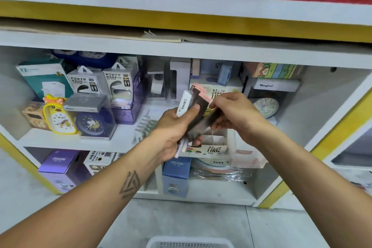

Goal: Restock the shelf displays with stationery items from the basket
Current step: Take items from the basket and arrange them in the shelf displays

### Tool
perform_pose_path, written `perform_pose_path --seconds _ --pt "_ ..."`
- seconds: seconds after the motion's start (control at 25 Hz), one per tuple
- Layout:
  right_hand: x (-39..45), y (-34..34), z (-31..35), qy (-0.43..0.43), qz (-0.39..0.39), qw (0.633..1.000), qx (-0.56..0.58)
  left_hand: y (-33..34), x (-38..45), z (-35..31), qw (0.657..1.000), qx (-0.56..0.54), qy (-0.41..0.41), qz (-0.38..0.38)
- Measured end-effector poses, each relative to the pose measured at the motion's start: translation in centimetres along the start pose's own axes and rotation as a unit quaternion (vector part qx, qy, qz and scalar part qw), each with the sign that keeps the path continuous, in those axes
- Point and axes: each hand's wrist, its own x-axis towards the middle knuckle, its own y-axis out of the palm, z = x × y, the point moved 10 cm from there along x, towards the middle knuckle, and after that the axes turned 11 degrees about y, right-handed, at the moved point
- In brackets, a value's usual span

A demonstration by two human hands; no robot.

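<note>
My left hand [175,133] grips a bundle of slim stationery boxes [194,110], white, brown and pink, held upright in front of the middle shelf. My right hand [235,115] pinches one brown box of that bundle from the right side. Just below and behind the hands sits an open white display box [215,143] with cardboard dividers, printed "0.7 HB 100". Its tall back card [225,88] rises behind the bundle. The white basket [191,242] shows only its rim at the bottom edge of the view.
White shelving [181,50] with yellow trim holds power bank packs [98,80], a yellow duck clock [59,117], a dark blue clock in a clear case [92,125], and purple and blue CRUHRE boxes [60,169] lower down. Grey floor lies below.
</note>
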Motion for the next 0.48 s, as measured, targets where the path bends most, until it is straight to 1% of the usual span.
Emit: perform_pose_path --seconds 0.08,0.16,0.24,0.32,0.4,0.48 --pt "0.4 -0.9 0.4 -0.019 -0.015 0.999 -0.036 -1.2 0.4 -0.4 1.000 0.018 0.008 -0.021" --pt "0.7 -2.4 1.3 -0.058 -0.052 0.992 -0.095 -2.6 0.7 -1.2 0.998 0.034 0.025 -0.046" --pt "0.6 -3.3 2.2 -0.109 -0.084 0.973 -0.185 -4.0 1.0 -2.2 0.996 0.035 0.043 -0.067" --pt "0.1 -2.9 2.8 -0.161 -0.107 0.944 -0.267 -4.8 1.0 -3.0 0.995 0.037 0.053 -0.074" --pt "-0.3 -1.8 3.2 -0.209 -0.121 0.925 -0.293 -4.9 0.8 -3.5 0.996 0.037 0.055 -0.067" --pt "-0.7 -0.8 3.6 -0.253 -0.132 0.915 -0.287 -4.7 0.6 -3.8 0.996 0.033 0.055 -0.058"
